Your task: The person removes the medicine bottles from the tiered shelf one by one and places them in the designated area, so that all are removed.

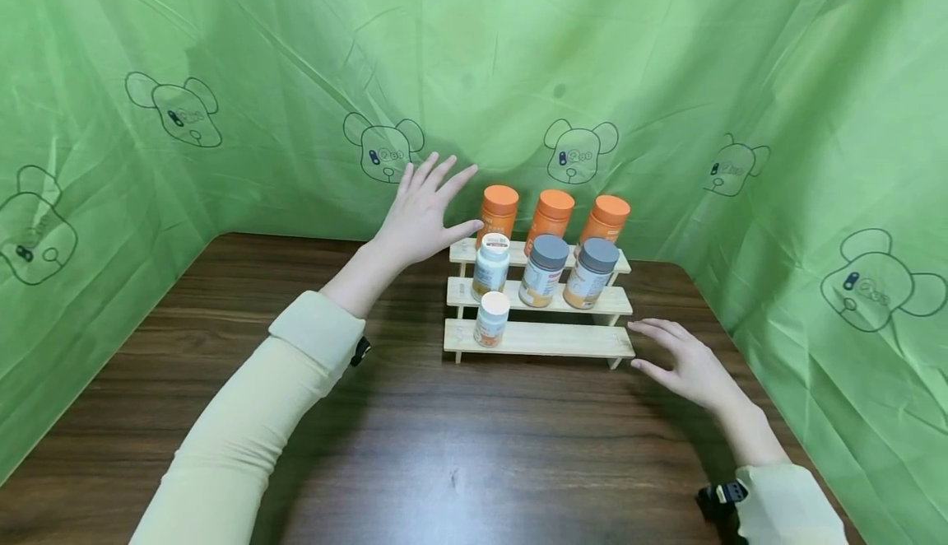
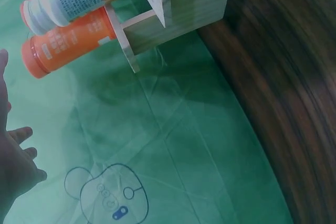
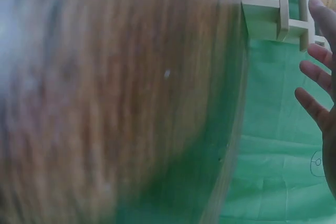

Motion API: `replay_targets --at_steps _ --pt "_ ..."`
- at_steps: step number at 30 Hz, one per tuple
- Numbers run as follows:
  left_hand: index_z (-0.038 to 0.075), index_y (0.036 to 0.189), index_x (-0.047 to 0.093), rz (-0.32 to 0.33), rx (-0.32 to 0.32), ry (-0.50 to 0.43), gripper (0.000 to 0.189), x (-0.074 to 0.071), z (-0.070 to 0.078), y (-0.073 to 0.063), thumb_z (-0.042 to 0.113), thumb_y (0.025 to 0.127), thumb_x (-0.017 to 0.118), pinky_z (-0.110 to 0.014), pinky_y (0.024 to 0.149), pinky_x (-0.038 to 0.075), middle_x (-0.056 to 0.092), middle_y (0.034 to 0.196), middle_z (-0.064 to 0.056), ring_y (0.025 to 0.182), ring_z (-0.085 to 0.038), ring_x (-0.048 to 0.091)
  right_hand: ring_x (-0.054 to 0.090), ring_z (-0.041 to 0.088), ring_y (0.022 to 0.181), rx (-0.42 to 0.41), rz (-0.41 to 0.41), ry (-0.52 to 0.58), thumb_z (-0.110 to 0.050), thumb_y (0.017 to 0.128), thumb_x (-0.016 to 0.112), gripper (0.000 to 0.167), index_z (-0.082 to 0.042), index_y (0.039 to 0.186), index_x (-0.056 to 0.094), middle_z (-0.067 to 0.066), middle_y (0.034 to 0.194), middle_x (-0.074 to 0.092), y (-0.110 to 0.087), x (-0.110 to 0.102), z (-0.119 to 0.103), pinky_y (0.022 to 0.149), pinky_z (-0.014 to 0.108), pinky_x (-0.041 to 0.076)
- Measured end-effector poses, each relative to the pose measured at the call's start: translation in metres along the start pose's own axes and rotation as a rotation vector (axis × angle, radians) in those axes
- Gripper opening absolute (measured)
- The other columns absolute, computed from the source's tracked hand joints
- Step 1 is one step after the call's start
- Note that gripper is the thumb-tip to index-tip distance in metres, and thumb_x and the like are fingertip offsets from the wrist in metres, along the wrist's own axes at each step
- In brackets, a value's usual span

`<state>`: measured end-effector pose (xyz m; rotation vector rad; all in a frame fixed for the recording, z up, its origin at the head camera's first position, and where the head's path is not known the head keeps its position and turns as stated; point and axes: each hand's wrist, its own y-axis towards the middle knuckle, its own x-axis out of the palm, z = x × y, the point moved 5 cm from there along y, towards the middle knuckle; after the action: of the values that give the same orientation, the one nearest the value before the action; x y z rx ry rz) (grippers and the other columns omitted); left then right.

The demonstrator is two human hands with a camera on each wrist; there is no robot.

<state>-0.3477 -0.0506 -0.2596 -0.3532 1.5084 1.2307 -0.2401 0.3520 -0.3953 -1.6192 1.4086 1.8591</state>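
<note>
Green cartoon-print sheeting (image 1: 474, 51) surrounds a dark wood-grain table (image 1: 444, 446)
Left hand (image 1: 424, 214) is spread beside the tiered wooden rack (image 1: 563, 341) of bottles (image 1: 545, 269) — right hand (image 1: 689, 368), fingers parted, near it.

The taller white bottle (image 1: 490, 272) hides part of the leftmost orange bottle (image 1: 499, 216) from me, and print on the small white bottle (image 1: 492, 322) is too tiny to read. At the right wrist, the tabletop (image 3: 105, 103) blurs; the picture's edge crops the right hand (image 3: 329, 132).
</note>
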Motion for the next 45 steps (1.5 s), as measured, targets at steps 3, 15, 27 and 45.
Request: replay_targets --at_steps 3,15,27,45 --pt "0.032 0.150 0.022 -0.011 -0.009 -0.021 0.079 0.006 0.002 0.008 0.065 0.085 0.052 -0.055 0.115 0.004 0.023 0.156 -0.006 0.145 -0.028 0.007 0.053 0.021 0.114 0.008 -0.032 0.014 -0.026 0.071 0.082 0.061 -0.016 0.127 0.059 0.003 0.123 0.058 -0.001 0.004 0.004 0.089 0.044 0.044" --pt "0.029 0.150 0.024 -0.111 -0.102 -0.243 0.076 0.034 0.011 0.033 0.054 0.087 0.059 -0.055 0.115 0.009 0.034 0.151 -0.003 0.143 -0.030 0.016 0.054 0.029 0.116 0.040 -0.141 0.090 -0.035 0.075 0.080 0.062 -0.017 0.130 0.056 0.006 0.127 0.058 0.002 0.021 0.026 0.090 0.049 0.044" --pt "0.026 0.144 0.038 -0.132 -0.135 -0.455 0.060 0.049 0.010 0.036 0.040 0.090 0.061 -0.044 0.108 0.033 0.044 0.143 0.001 0.133 -0.025 0.034 0.058 0.025 0.113 0.069 -0.152 0.156 -0.034 0.076 0.079 0.055 -0.016 0.124 0.061 0.003 0.122 0.063 0.016 0.030 0.033 0.091 0.041 0.045" --pt "0.025 0.135 0.047 -0.074 -0.201 -0.742 0.053 0.057 0.003 0.036 0.029 0.086 0.069 -0.042 0.100 0.041 0.053 0.132 -0.002 0.118 -0.022 0.051 0.060 0.024 0.110 0.207 -0.252 0.247 -0.039 0.076 0.078 0.050 -0.019 0.120 0.064 0.005 0.120 0.065 0.023 0.035 0.037 0.090 0.045 0.049"
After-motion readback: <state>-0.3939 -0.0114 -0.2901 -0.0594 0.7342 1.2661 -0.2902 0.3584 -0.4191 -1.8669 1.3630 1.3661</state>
